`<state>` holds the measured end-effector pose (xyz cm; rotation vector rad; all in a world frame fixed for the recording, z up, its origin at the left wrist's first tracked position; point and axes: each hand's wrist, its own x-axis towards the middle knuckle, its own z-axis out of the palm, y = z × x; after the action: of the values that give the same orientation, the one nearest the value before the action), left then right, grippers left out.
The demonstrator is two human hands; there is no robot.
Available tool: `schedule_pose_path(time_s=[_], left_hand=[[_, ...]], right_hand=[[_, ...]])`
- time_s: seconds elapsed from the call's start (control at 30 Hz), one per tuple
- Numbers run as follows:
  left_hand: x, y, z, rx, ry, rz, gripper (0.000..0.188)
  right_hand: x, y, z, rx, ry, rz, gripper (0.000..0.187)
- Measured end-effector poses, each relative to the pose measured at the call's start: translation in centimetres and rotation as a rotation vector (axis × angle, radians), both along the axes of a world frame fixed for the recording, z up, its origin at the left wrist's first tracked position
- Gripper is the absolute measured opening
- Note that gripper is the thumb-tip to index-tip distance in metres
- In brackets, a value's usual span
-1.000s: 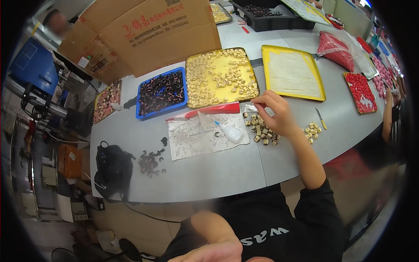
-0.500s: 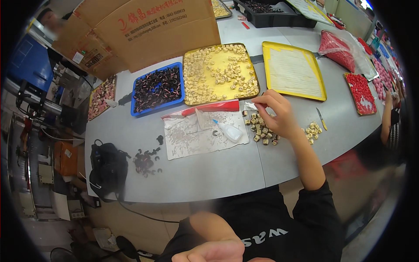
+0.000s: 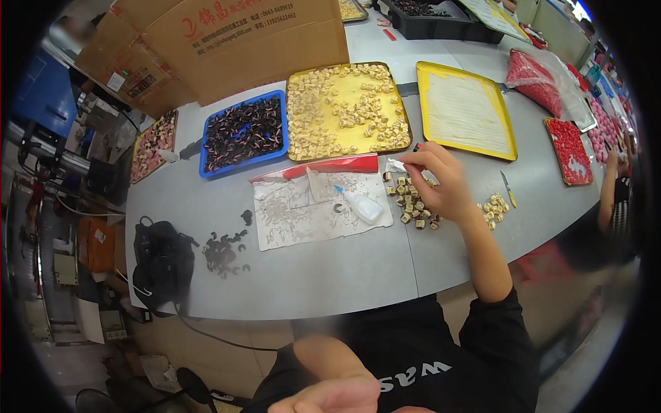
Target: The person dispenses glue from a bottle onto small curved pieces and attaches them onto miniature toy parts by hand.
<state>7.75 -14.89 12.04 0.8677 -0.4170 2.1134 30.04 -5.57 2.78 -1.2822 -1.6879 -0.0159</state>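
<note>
My right hand (image 3: pixel 444 182) is closed in a pinch at a small white crumpled piece, like tissue (image 3: pixel 395 166), just above a pile of small cream-and-dark cubes (image 3: pixel 412 205). Left of it, a squeeze bottle with a blue tip (image 3: pixel 365 208) lies on a stained white sheet (image 3: pixel 292 230). One small dark curved piece (image 3: pixel 338 208) is on the sheet beside the bottle. My left hand (image 3: pixel 337 396) is low at the bottom edge, in front of my body and off the table. Its fingers are cut off by the frame and blurred.
Behind the sheet stand a blue tray (image 3: pixel 204 165) of dark curved pieces, a yellow tray (image 3: pixel 323 103) of cream cubes and a yellow-rimmed tray (image 3: pixel 468 113). A knife (image 3: pixel 508 189) lies by more cubes (image 3: pixel 494 208) at right. Loose dark pieces (image 3: pixel 222 255) and a black bag (image 3: pixel 162 265) are at left.
The whole view has shifted slightly, with the things at left appearing a little farther left. Both hands keep nearly the same pose, the right still at the white piece.
</note>
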Motion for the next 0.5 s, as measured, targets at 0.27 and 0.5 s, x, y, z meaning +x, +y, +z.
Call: schedule_pose_path(time_s=[0.27,0.5], left_hand=[[-1.4,4.8,-3.7,-0.741,0.359,-0.755,0.064],[-0.4,6.1,-5.2,-0.723,0.066,-1.123,0.021]], right_hand=[[0.1,-0.3,0.5,0.030,-0.018,-0.026,0.018],[-0.1,0.0,0.1,0.014,-0.014,-0.014,0.020]])
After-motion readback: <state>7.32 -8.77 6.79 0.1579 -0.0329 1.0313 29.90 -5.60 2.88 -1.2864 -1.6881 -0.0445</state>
